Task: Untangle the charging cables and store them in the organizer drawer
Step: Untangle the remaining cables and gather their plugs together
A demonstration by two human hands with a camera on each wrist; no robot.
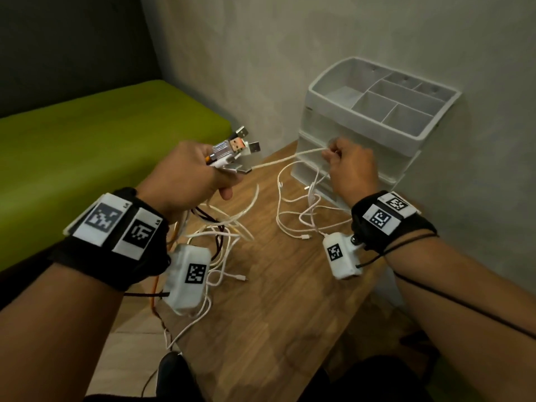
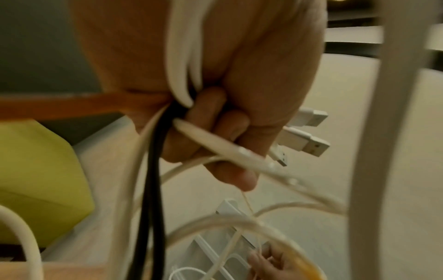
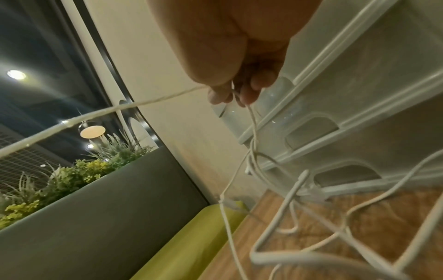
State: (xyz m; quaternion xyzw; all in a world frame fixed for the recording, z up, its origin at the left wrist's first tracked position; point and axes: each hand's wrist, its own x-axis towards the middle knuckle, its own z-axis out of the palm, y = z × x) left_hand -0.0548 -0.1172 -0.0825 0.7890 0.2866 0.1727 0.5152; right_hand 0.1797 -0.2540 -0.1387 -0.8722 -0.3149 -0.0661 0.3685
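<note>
While your left hand (image 1: 185, 172) clamps the bundled USB plugs (image 1: 236, 147), fingers (image 2: 215, 113) curled tight round the cables (image 1: 226, 233), your right hand (image 1: 348, 169) pinches one white cable (image 1: 285, 159) taut, evidently to draw it free. Loose loops lie on the surface (image 1: 275, 300), near the organizer (image 1: 374, 111), whose drawers appear closed.

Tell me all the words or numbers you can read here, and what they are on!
No words or numbers can be read.
Left wrist band: square black-and-white code patterns, plus tiny marks in the corners, too small to read.
Right wrist band: the same kind of patterns, no letters.
White camera boxes: one code pattern each.
USB plugs in the left hand: no readable print.
Organizer: no label showing.
</note>
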